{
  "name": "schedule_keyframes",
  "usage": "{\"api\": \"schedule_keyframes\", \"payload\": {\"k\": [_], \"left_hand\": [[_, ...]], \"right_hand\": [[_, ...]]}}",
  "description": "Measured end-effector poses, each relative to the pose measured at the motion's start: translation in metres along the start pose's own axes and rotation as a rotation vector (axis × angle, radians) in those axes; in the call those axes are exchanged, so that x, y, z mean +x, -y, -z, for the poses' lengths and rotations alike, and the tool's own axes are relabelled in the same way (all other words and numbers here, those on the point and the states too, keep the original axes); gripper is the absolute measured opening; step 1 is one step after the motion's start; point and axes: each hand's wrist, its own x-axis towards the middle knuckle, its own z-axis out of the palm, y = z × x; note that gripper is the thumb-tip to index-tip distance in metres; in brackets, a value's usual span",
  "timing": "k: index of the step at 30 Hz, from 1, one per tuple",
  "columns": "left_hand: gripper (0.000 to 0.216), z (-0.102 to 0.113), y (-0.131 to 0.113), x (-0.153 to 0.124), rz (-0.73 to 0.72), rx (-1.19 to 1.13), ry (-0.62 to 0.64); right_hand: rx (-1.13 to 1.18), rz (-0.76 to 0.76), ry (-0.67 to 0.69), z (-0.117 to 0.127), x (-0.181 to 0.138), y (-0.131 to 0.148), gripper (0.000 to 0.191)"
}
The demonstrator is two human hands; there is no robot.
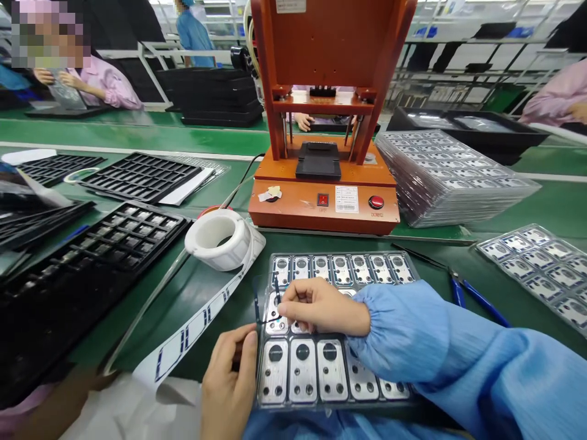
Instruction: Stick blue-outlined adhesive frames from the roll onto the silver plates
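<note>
A thin dark U-shaped adhesive strip [257, 305] is held up over the left side of a clear plastic tray [337, 404]. My right hand [316, 305], in a blue sleeve, pinches the strip's right side between thumb and fingers. My left hand [229, 379] is closed, its thumb and index fingertips at the strip's lower left corner. In the tray lie rows of silvery metal plates [302, 370] with round holes; my right hand and sleeve hide part of the middle rows. A roll of white backing tape [217, 238] stands to the left, its unrolled length [197, 330] bearing more dark strips.
An orange press machine [323, 205] stands behind the tray. Blue-handled pliers [458, 290] lie to the right, near a second tray of plates [539, 269] and a tall tray stack [454, 177]. Black compartment trays [92, 256] fill the left. Co-workers in pink sleeves [110, 82] sit across the bench.
</note>
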Motion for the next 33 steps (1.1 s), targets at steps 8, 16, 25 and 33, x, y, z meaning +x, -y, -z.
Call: {"api": "schedule_keyframes", "payload": {"k": [8,16,25,33], "left_hand": [[0.042,-0.011,-0.006,0.015,0.242,-0.551,0.072],[0.034,-0.014,-0.003,0.017,0.234,-0.750,0.115],[0.023,-0.014,-0.004,0.020,0.219,-0.811,0.121],[0.023,-0.014,-0.003,0.020,0.187,-0.721,0.113]], "right_hand": [[0.110,0.006,-0.035,-0.009,0.009,-0.017,0.036],[0.040,-0.011,0.018,-0.008,0.006,-0.017,0.033],[-0.020,-0.011,0.028,-0.009,0.005,-0.019,0.036],[-0.094,0.034,0.032,-0.010,0.001,-0.020,0.027]]}}
